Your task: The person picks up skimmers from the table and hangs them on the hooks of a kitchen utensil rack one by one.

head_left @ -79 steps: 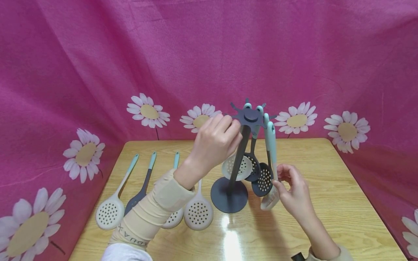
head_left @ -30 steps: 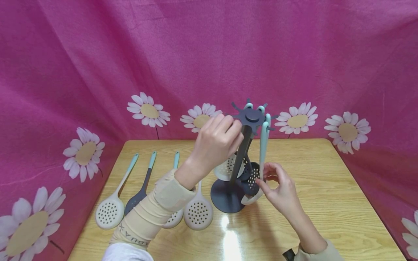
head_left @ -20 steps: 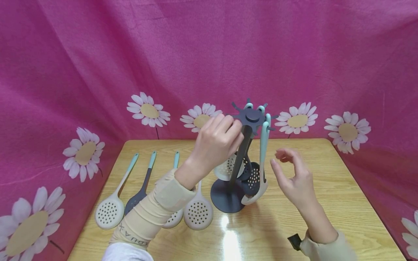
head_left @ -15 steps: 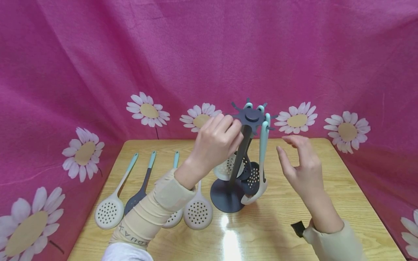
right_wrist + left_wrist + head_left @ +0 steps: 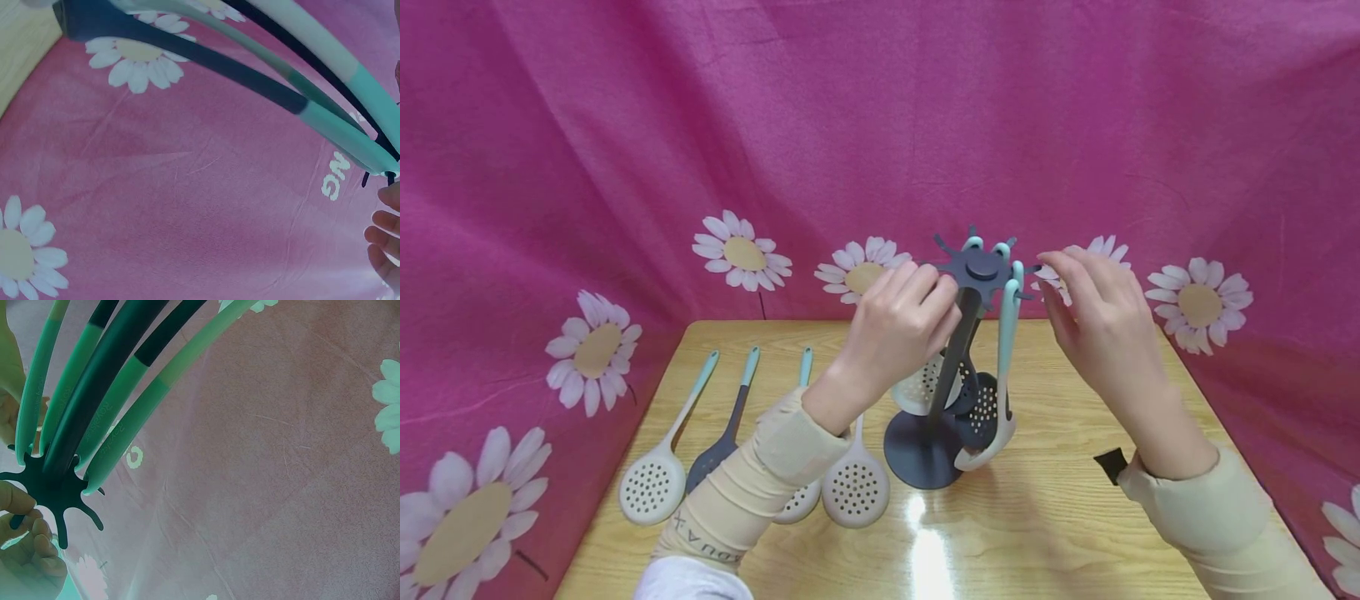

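A dark utensil rack (image 5: pixel 981 267) with a round base (image 5: pixel 925 467) stands on the table. My left hand (image 5: pixel 895 321) pinches one of its hook arms between thumb and fingers, as the left wrist view shows. Mint-handled utensils hang on the far and right hooks: a pale perforated skimmer (image 5: pixel 912 393), dark perforated utensils (image 5: pixel 982 412) and, nearest on the right, a curved off-white ladle-like utensil (image 5: pixel 1006 367) seen side-on. My right hand (image 5: pixel 1108 321) is raised beside the right hooks, fingers loosely bent and holding nothing; its fingertips (image 5: pixel 389 197) are close to a hook's end. Contact cannot be told.
Left of the rack lie a pale skimmer (image 5: pixel 652 490), a dark utensil (image 5: pixel 713 457), another pale skimmer (image 5: pixel 802 502) partly under my left sleeve, and a further pale skimmer (image 5: pixel 856 490). Pink daisy-printed cloth (image 5: pixel 880 125) surrounds the wooden table (image 5: pixel 1075 500).
My right hand steadied the hanging off-white utensil, which shifted left, then let go of it. It moved right and rose to the hooks' level. My left hand stayed on the rack.
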`<state>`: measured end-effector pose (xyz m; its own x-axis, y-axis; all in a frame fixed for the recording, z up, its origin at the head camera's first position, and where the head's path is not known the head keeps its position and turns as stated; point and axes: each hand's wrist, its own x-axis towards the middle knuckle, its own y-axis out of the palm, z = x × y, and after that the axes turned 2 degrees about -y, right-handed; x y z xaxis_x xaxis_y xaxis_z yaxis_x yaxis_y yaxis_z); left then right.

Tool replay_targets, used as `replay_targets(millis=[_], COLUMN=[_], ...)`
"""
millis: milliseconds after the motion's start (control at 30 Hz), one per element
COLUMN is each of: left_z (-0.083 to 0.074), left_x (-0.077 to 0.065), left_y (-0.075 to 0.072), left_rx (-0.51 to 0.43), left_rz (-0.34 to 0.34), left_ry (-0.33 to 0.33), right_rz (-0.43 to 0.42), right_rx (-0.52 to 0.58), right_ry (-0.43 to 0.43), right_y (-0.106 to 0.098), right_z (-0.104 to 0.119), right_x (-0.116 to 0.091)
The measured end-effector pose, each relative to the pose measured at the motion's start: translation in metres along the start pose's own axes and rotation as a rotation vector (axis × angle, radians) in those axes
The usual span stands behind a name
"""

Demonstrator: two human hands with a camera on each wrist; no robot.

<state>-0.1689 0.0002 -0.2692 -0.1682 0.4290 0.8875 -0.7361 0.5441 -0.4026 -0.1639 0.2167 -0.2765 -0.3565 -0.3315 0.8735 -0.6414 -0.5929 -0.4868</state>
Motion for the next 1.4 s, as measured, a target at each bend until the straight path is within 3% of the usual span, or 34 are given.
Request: replay_targets(millis=[367,867,1167,1400], left_z=[0.000,-0.001,0.000,0.002], left_x=[0.000,0.001,0.002,0.000], left_y=[0.001,0.001,0.000,-0.002], left_rx=[-0.005,-0.007,-0.014,-0.027], left_rz=[0.010,0.010,0.009,0.052], left_ry=[0.002,0.003,-0.002,-0.030], right_rz=[0.059,0.034,0.039,0.096], right_rx=[-0.090,-0.105,-0.065,-0.047], right_ry=[-0.119,-0.232,-0.226,-0.228], right_y=[0.004,0.002,0.002,-0.002], right_z=[-0.009,-0.012,-0.010,-0.007], right_x=[0.010,0.017,0.021,0.026])
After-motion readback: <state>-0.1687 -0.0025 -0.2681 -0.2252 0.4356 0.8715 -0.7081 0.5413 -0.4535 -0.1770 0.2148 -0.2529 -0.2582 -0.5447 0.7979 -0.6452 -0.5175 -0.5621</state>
